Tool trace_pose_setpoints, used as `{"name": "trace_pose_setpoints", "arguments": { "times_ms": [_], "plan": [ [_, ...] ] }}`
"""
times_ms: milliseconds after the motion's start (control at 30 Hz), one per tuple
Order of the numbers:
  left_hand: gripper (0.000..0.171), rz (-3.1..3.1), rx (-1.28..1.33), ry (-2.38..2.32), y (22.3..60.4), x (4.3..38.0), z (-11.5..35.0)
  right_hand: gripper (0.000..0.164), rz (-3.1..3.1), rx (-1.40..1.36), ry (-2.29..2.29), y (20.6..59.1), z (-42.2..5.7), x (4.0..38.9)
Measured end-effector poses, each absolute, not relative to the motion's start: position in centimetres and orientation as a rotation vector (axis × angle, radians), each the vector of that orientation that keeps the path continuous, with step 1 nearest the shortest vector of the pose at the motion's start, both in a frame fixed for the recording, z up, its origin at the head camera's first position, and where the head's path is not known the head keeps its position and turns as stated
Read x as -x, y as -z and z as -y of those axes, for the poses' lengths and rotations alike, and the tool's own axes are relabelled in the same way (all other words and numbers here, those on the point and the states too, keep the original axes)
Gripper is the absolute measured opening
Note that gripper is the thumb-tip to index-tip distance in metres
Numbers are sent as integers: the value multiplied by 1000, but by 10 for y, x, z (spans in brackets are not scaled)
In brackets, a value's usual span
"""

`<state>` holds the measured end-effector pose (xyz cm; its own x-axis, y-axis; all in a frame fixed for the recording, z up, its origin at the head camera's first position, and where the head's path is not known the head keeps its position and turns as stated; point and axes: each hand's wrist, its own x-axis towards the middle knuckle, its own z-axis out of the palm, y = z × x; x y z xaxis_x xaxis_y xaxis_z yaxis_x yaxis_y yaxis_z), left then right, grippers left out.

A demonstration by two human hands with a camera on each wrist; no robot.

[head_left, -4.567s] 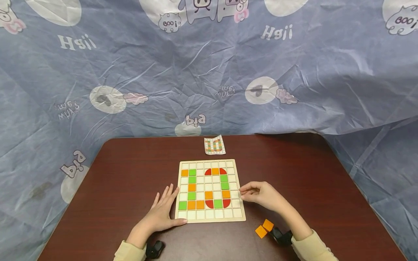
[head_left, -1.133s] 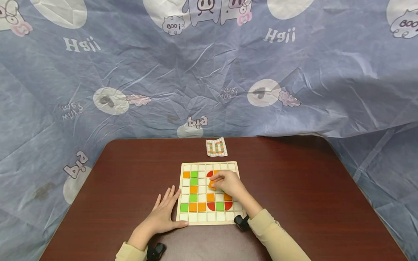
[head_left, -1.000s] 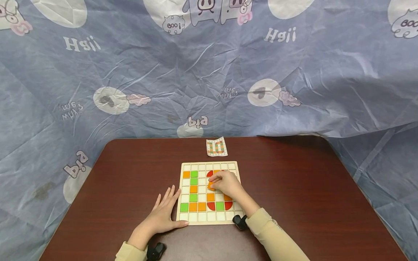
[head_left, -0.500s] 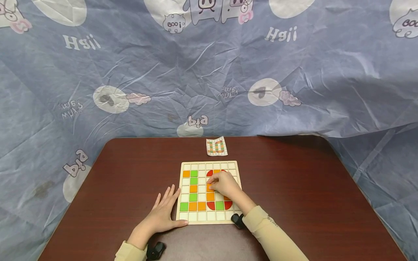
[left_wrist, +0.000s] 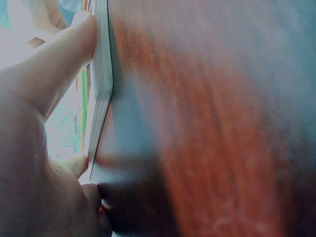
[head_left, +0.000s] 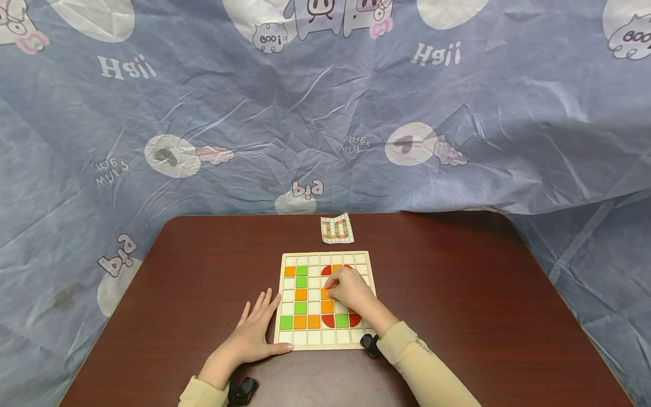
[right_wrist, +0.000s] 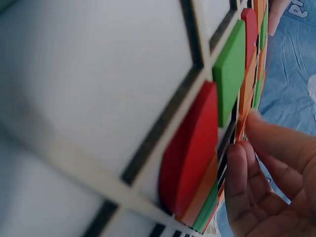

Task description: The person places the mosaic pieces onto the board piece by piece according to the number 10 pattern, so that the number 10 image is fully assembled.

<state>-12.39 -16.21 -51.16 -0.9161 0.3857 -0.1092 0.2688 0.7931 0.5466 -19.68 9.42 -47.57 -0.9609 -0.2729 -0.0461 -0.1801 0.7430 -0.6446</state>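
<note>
A square wooden grid board (head_left: 325,347) lies on the table, with green, orange and red tiles in its cells. My right hand (head_left: 351,289) is over the middle of the board, its thumb and fingertips pinching an orange square tile (head_left: 324,294) at a cell just above another orange tile (head_left: 327,307). The right wrist view shows that hand (right_wrist: 276,168) close by a row of tiles, a red rounded one (right_wrist: 185,153) in front. My left hand (head_left: 249,333) rests spread at the board's left edge, thumb (left_wrist: 74,42) on the near corner. My right hand hides several cells.
A small printed pattern card (head_left: 337,229) lies behind the board. The brown table (head_left: 458,265) reaches back to a blue printed curtain (head_left: 325,113). My right sleeve (head_left: 422,367) covers part of the table's near right side.
My right hand has moved left from the board's right edge onto its middle with an orange tile, lowering it into a cell. Two orange tiles earlier beside my right wrist are out of sight there.
</note>
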Motion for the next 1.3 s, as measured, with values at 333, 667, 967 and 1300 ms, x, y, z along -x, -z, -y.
{"name": "trace_pose_setpoints", "arguments": {
  "times_ms": [333,667,967,1300],
  "plan": [
    [113,-2762,-518,-762,506,128,162,10,-2646,173,1301,457,-131,192],
    [114,-2795,-548,-869,517,124,164,25,-2525,299,1395,456,-196,164],
    [116,-2763,-486,-799,526,128,165,29,-2374,403,1396,469,-236,127],
    [116,-2778,-490,-790,524,126,163,30,-2264,445,1376,478,-258,99]
  ]
}}
